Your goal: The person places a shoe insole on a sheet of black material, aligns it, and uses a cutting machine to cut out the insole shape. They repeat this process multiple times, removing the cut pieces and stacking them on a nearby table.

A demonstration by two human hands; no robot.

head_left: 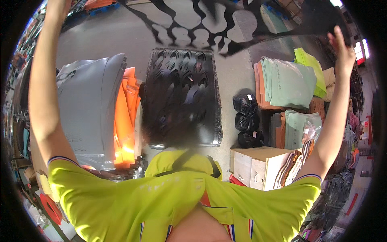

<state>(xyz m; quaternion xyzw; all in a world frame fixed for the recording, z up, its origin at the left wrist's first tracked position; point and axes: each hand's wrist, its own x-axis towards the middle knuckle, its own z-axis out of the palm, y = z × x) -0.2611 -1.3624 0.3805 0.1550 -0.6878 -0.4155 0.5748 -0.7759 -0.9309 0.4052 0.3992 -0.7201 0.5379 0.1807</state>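
A wide black sheet full of rounded cut-out holes (258, 25) hangs stretched across the top of the view, with a thin web left between the holes. At its right end my right hand (342, 50) pinches the sheet's edge, arm raised high. My left hand (59, 5) is lifted to the top left corner, mostly cut off by the frame, so its fingers do not show. Below the sheet, in front of me, lies a glossy black stack of sheets (181, 97) with curved cut-out outlines on its top.
Grey sheets (90, 105) and orange sheets (125, 121) are stacked at left. On the right stand pale green sheets (288, 82), yellow-green sheets (312, 66), black wrapped bundles (246, 121) and a wooden drawer box (258, 161). Grey floor (100, 36) shows beyond.
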